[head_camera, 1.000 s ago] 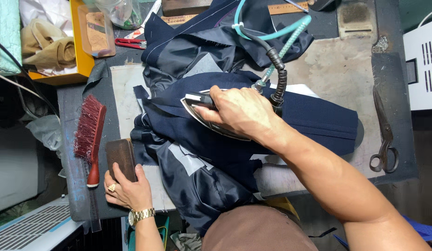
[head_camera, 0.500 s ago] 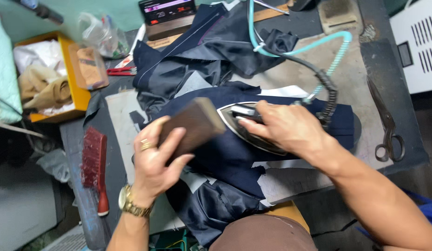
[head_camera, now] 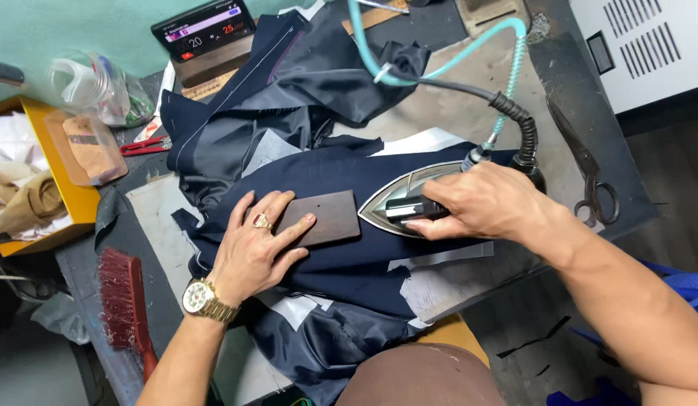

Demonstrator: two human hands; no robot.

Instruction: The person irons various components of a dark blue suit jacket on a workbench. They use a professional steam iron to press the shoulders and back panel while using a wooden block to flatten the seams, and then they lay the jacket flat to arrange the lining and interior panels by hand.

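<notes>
On the cluttered tabletop (head_camera: pixel 469 113) our navy garment (head_camera: pixel 341 180) lies spread. Our left hand (head_camera: pixel 255 248) presses flat on a wooden block (head_camera: pixel 322 218); our right hand (head_camera: pixel 480 203) grips the iron (head_camera: pixel 398 203) just right of it. Much cloth looks unpressed.

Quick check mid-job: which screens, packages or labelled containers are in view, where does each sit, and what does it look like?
Screen: top left behind the navy cloth, a tilted dark rectangle on a brown base, with lit pink, white and red marks.
Clear box: left edge beside the yellow tray, rounded see-through plastic holding a brown pad.
Plastic bag: upper left, crumpled, transparent.
White unit: top right, a vented panel; no label can be made out.
</notes>
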